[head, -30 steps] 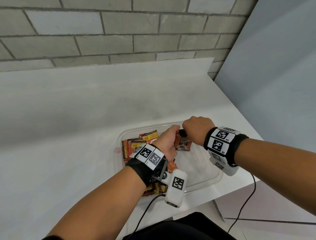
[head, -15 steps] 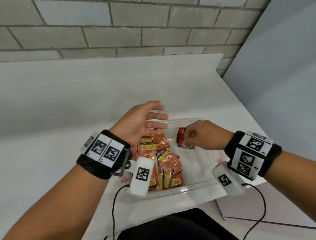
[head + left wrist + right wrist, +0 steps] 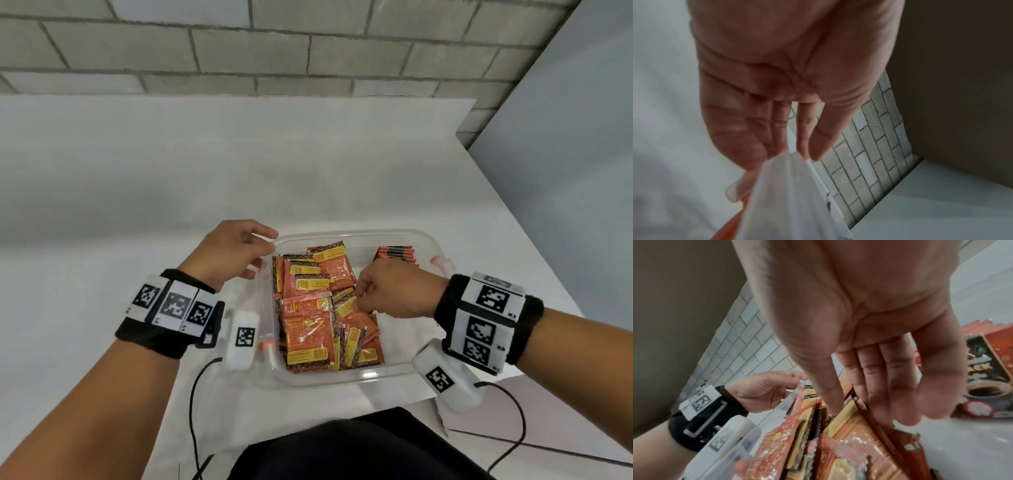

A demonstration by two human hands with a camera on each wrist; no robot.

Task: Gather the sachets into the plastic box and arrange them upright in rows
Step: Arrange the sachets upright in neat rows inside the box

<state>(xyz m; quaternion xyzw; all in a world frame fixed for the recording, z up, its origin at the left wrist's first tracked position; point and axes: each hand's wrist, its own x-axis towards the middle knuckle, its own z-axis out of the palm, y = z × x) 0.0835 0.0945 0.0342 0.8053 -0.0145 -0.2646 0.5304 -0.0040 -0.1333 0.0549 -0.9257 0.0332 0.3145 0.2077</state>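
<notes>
- The white table (image 3: 171, 205) carries the clear plastic box (image 3: 356, 378) near its front edge, at about 6 o'clock from the brick wall (image 3: 274, 51).
- Loose sachets (image 3: 308, 329) lie piled in the box's left half; a small upright row of sachets (image 3: 395, 254) stands at 1 o'clock in the box. Only the right wrist view shows that row's printed front, a coffee cup (image 3: 982, 391).
- The left hand (image 3: 227, 253) sits at the box's 10 o'clock corner, grip released, fingers straight against the rim; half a second ago it hovered over the pile. The left wrist view shows fingertips (image 3: 756, 155) touching the translucent rim (image 3: 785, 186).
- The right hand (image 3: 394, 291), earlier at the upright row, has come down onto the pile, its grip pinching a sachet (image 3: 356, 315) between thumb and fingers (image 3: 877, 399).
</notes>
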